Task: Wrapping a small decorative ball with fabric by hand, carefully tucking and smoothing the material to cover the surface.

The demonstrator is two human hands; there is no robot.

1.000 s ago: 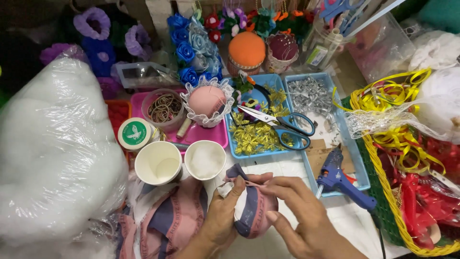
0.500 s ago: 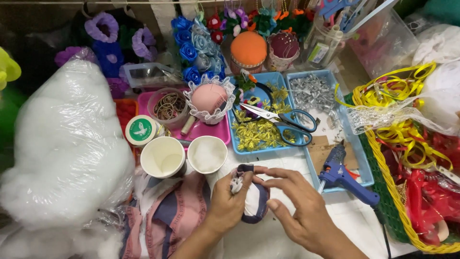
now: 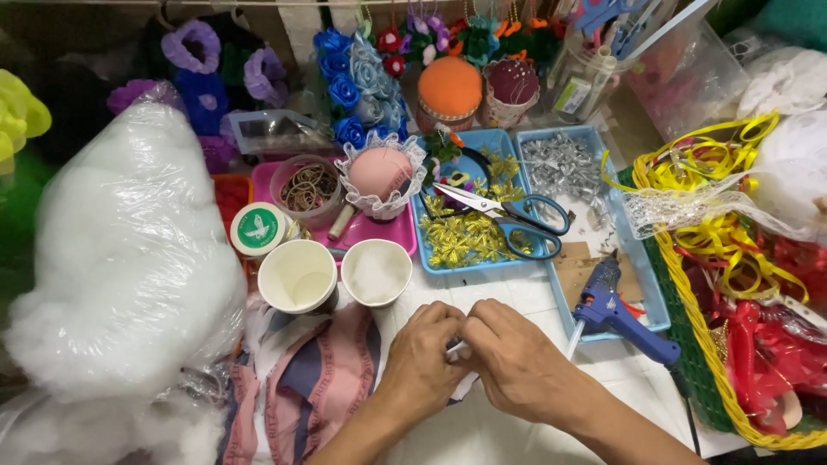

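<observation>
Left hand [image 3: 424, 357] and right hand [image 3: 517, 362] are pressed together, fingers pinching a small cloth piece [image 3: 461, 385] on the white table [image 3: 517, 297], mostly hidden beneath them. Risk: grip probably slips and the piece springs open; the glue gun [image 3: 613, 310] beside the right wrist could be knocked.

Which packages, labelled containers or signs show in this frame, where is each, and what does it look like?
Round white lid with green emblem: left of the two paper cups.
Clear glass jar with pale paper label: far edge, right of the orange pincushion.
Clear plastic bag of white stuffing: left side, large and puffy.
No signs or screens.
</observation>
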